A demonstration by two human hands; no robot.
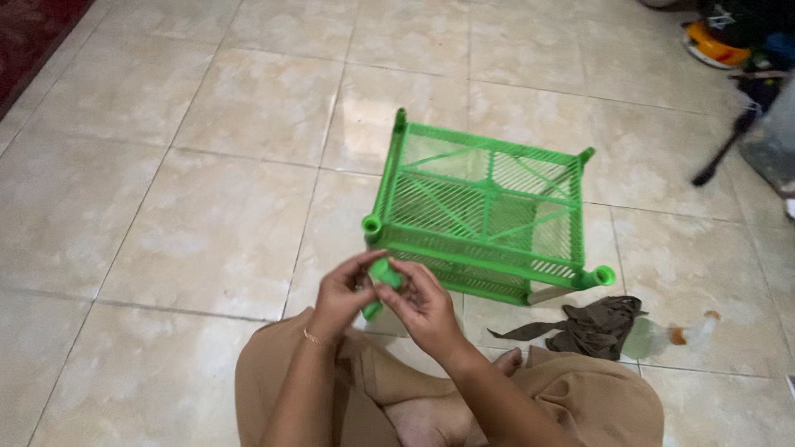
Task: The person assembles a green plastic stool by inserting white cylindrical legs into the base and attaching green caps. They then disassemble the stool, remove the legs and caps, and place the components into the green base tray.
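Rack (pixel 489 211): bright green, slatted diagonal-line panels, same green frame and corner sockets. Tube (pixel 380 281) between hands: matching green. Floor (pixel 207 165): beige marbled tiles, grey grout grid. Cloth (pixel 592 327): dark olive-brown. Bottle (pixel 675 335): clear, greenish tint, orange cap. Trousers (pixel 273 372): tan-brown. Bracelet (pixel 315 338): gold. Rug (pixel 29 33), top left: dark red. Helmet-like object (pixel 714 45), top right: orange-yellow.

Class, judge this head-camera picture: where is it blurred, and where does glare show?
Head view: the black stick at upper right is motion-blurred; soft glare lies on the floor tiles; both hands and the green rack are fairly sharp.
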